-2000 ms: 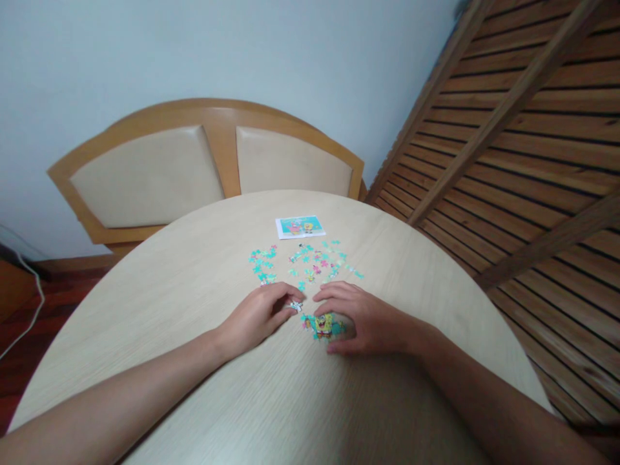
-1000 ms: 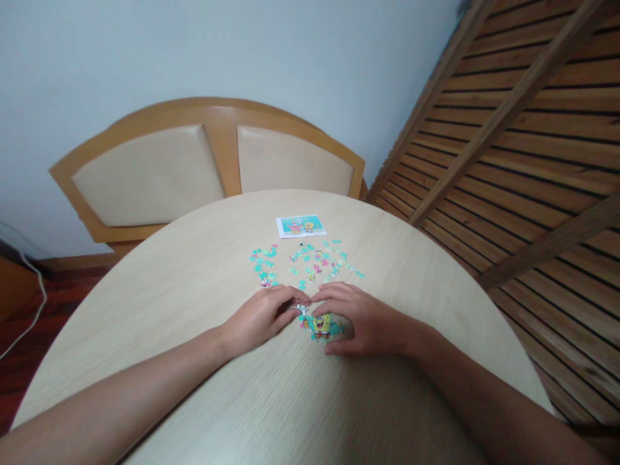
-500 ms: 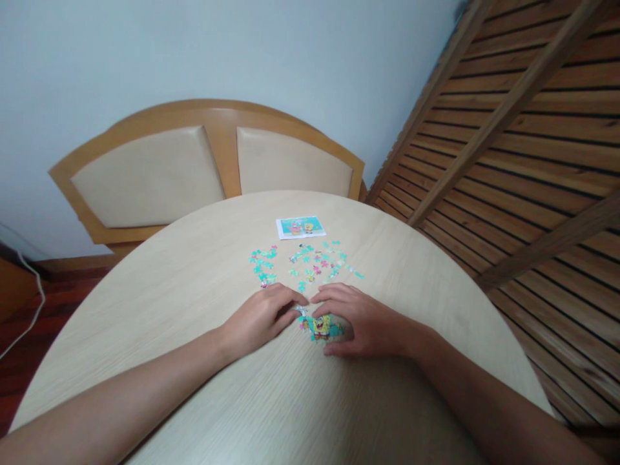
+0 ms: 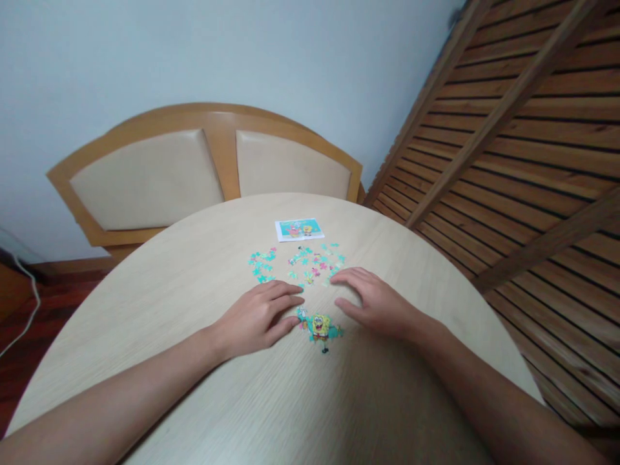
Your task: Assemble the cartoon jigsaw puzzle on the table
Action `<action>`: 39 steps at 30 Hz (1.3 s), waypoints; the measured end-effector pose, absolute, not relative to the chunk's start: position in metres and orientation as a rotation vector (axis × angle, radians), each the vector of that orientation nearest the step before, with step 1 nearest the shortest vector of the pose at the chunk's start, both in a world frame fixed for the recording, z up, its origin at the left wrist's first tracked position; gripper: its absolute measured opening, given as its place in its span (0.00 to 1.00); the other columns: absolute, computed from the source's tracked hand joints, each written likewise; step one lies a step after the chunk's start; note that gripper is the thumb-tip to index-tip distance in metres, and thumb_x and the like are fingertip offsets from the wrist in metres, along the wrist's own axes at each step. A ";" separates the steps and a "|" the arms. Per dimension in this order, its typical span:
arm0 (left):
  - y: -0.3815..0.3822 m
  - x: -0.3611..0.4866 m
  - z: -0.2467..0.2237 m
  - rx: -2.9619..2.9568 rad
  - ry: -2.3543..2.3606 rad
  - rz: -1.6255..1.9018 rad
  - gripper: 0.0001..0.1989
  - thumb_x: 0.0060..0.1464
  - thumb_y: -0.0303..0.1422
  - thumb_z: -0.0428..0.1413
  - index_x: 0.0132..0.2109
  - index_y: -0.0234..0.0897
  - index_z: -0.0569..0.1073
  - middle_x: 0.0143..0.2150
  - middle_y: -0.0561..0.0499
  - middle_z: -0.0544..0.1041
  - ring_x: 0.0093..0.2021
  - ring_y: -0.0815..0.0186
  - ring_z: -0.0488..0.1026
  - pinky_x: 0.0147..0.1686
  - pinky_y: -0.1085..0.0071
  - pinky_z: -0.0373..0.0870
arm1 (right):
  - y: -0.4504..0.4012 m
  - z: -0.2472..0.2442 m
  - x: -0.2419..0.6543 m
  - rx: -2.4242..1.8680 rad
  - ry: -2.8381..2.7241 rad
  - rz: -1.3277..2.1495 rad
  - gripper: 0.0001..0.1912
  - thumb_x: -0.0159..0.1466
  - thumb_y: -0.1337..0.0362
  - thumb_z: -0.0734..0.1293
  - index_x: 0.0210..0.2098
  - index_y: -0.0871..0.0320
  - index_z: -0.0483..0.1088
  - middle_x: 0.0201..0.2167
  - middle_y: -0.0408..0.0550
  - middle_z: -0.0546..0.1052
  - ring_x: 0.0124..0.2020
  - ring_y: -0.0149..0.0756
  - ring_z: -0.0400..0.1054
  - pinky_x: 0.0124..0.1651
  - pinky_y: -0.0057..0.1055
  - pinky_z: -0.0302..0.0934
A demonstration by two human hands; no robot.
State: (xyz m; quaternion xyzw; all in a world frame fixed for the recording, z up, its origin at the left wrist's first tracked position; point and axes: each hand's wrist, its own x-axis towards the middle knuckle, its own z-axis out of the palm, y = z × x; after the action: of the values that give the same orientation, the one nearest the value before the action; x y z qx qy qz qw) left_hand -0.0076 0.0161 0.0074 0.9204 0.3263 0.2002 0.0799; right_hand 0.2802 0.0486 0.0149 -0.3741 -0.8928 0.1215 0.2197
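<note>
A partly joined puzzle section (image 4: 320, 328) with a yellow square cartoon figure lies on the table in front of me. My left hand (image 4: 264, 316) rests at its left, fingers apart, thumb tip by the section's upper left edge. Above and right of the section, my right hand (image 4: 371, 300) has its fingers spread, with the fingertips near the loose pieces (image 4: 317, 266). Nothing can be seen held in either hand. Another group of loose teal pieces (image 4: 262, 263) lies beyond my left hand.
A picture card (image 4: 299, 229) of cartoon figures lies beyond the pieces on the round wooden table (image 4: 194, 387). Behind the table stands a bench back (image 4: 227, 152) with cream panels. Wooden slats (image 4: 533, 168) rise at the right.
My right hand has moved up and away from the joined section, uncovering it and a dark-tipped piece at its bottom. The fingers of my left hand have spread.
</note>
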 end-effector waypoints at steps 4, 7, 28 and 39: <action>0.019 -0.010 0.005 2.757 1.029 0.578 0.19 0.68 0.39 0.51 0.62 0.39 0.69 0.61 0.43 0.74 0.62 0.53 0.69 0.61 0.50 0.66 | 0.060 0.009 0.291 -1.121 -2.386 0.319 0.21 0.67 0.64 0.65 0.59 0.57 0.67 0.55 0.57 0.76 0.58 0.48 0.69 0.60 0.52 0.63; 0.020 -0.010 0.004 2.734 1.127 0.613 0.17 0.68 0.38 0.51 0.60 0.38 0.71 0.59 0.43 0.76 0.61 0.52 0.69 0.61 0.48 0.65 | 0.061 0.004 0.291 -1.084 -2.431 0.354 0.22 0.67 0.64 0.65 0.61 0.56 0.66 0.58 0.56 0.74 0.61 0.47 0.66 0.63 0.52 0.61; 0.009 -0.006 0.013 2.797 0.665 0.555 0.14 0.66 0.35 0.53 0.56 0.40 0.75 0.52 0.44 0.78 0.51 0.57 0.76 0.53 0.59 0.71 | 0.065 0.000 0.289 -1.041 -2.414 0.332 0.15 0.67 0.67 0.64 0.52 0.54 0.75 0.49 0.52 0.80 0.52 0.44 0.72 0.56 0.46 0.67; 0.010 -0.007 0.012 2.815 0.632 0.504 0.16 0.67 0.34 0.52 0.59 0.40 0.73 0.55 0.43 0.77 0.54 0.56 0.74 0.55 0.56 0.72 | 0.056 0.009 0.279 -1.118 -2.339 0.514 0.10 0.68 0.65 0.66 0.46 0.56 0.76 0.40 0.48 0.82 0.45 0.41 0.75 0.51 0.40 0.68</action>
State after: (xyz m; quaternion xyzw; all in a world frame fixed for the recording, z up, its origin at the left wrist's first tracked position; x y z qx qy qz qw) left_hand -0.0068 0.0096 0.0116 0.9557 0.2146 0.1711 0.1064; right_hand 0.2793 0.0555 0.0094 -0.4100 -0.8577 0.1885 0.2465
